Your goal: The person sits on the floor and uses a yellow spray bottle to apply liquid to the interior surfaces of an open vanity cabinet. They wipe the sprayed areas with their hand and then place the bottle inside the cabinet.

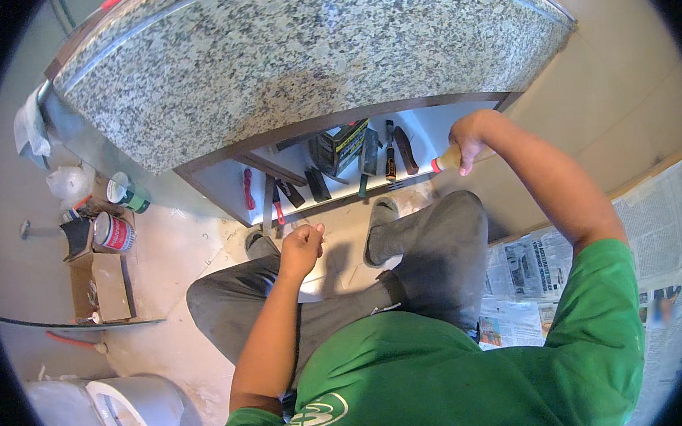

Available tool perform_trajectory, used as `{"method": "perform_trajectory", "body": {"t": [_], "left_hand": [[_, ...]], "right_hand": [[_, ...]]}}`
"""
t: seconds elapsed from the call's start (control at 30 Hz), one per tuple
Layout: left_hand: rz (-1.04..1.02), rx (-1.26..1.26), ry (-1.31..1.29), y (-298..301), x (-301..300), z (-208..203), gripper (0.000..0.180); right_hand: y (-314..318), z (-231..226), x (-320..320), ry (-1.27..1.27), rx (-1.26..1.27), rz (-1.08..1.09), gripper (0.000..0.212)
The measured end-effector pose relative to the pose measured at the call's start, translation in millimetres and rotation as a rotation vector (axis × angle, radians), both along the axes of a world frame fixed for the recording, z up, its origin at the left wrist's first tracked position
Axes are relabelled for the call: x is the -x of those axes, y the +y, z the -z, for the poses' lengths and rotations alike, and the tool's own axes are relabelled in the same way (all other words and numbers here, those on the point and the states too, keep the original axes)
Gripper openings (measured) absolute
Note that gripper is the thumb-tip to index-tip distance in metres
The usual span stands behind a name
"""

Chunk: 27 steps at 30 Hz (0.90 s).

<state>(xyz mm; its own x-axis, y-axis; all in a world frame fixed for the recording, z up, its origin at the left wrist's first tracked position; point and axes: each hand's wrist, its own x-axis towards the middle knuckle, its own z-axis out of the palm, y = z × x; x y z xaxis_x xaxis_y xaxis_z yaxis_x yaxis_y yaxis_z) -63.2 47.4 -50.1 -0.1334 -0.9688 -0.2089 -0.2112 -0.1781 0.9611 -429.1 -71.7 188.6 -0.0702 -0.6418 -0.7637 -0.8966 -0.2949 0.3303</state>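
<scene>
My right hand (469, 139) reaches to the right end of an open white shelf (422, 130) and grips a small tan bottle (449, 159) with a red cap, tilted cap-down to the left. My left hand (303, 250) hovers above the floor in front of the shelf, fingers curled; whether anything is inside them is hidden. Along the shelf lie a red cord bundle (248, 189), a red-handled tool (278, 207), a green-handled blade (368, 163), a chisel-like tool (389, 151) with a black and orange handle, and a dark curved handle (406, 150). Behind them stands a black and yellow box (338, 147).
A speckled granite countertop (269, 61) overhangs the shelf. To the left are a red and white can (113, 231), a green and white tub (126, 192), a cardboard box (111, 285) and a toilet (139, 417). Newspaper sheets (592, 229) cover the floor at right.
</scene>
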Motion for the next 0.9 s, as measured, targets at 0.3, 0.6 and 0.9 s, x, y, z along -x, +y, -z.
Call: {"method": "perform_trajectory", "body": {"t": [0.3, 0.6, 0.9], "left_hand": [[0.117, 0.014, -0.002, 8, -14, 17, 0.013], [0.064, 0.115, -0.093, 4, -13, 23, 0.02], [0.083, 0.082, -0.19, 7, -14, 23, 0.03]], "right_hand": [[10, -31, -7, 0.148, 0.076, -0.123, 0.067], [21, -55, -8, 0.099, 0.123, -0.168, 0.059], [41, -49, 20, -0.254, 0.301, 0.102, 0.052]]}}
